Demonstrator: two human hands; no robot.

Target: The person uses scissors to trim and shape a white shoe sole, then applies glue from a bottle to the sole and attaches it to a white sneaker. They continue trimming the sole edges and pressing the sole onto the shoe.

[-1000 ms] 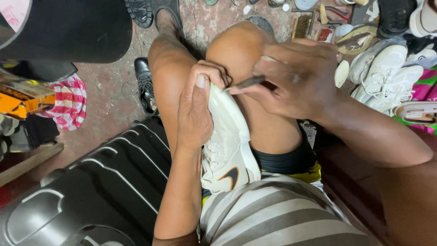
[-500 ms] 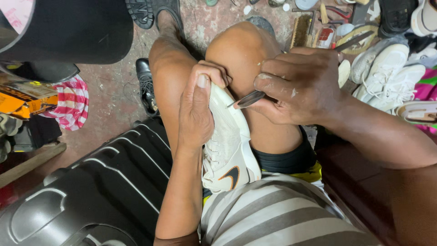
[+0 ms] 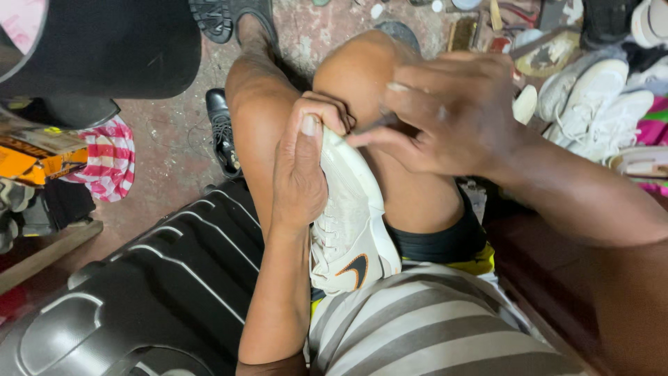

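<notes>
A white sneaker (image 3: 351, 230) with a mesh upper, white laces and a dark curved mark on its side is wedged between the person's bare knees, heel end toward the striped shirt (image 3: 424, 327), toe end up by the knees. The left hand (image 3: 300, 163) lies along the shoe's top, its fingers wrapped tight over the toe end, thumb flat on the fabric. The right hand (image 3: 452, 115) reaches in from the right, its fingers pinched narrow on a thin dark tool (image 3: 376, 125) whose tip meets the shoe's edge just beside the left fingertips. The tool is blurred and mostly covered by the hand, so its kind cannot be told.

To the left stands a black hard-shell suitcase (image 3: 132, 292) with raised ribs and a glossy surface, cut off by the lower edge. Beyond it, on the rough, stained concrete floor (image 3: 174, 139), lies a black laced shoe (image 3: 224, 132) and a red-and-white checked cloth (image 3: 104, 160). A dark rounded shape (image 3: 104, 49) fills the top left corner; what it is cannot be made out.

At the right, a loose pile of white sneakers (image 3: 591, 97) sits beside something bright pink (image 3: 650, 129), half out of view. Small scraps and a brush-like piece near the top edge are too small to name.
</notes>
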